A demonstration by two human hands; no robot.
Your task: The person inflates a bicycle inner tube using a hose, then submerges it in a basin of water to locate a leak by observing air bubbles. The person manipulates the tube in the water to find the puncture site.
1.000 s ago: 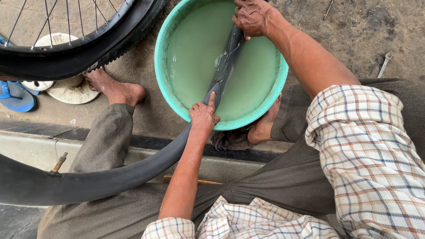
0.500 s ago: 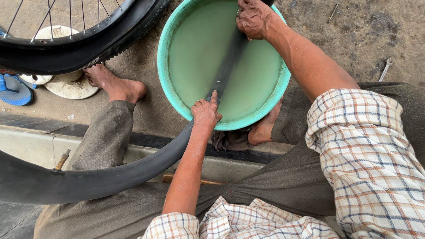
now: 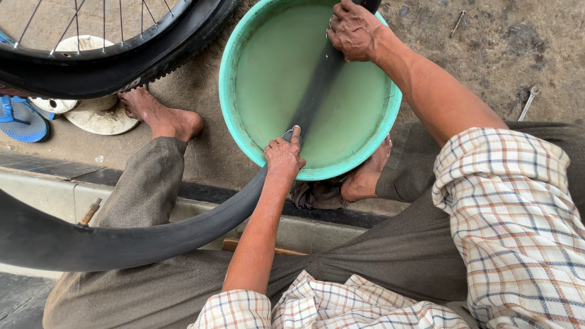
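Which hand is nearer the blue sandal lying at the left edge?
Left. The left hand grips the black rubber inner tube at the basin's near rim, closer to the blue sandal; the right hand is at the far rim.

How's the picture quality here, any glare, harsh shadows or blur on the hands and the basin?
Head view: soft, even daylight with no harsh shadows; the water in the green basin is murky, with no strong glare; left hand, right hand and black inner tube are sharp; wide-angle stretch enlarges the checked sleeve at the edge.
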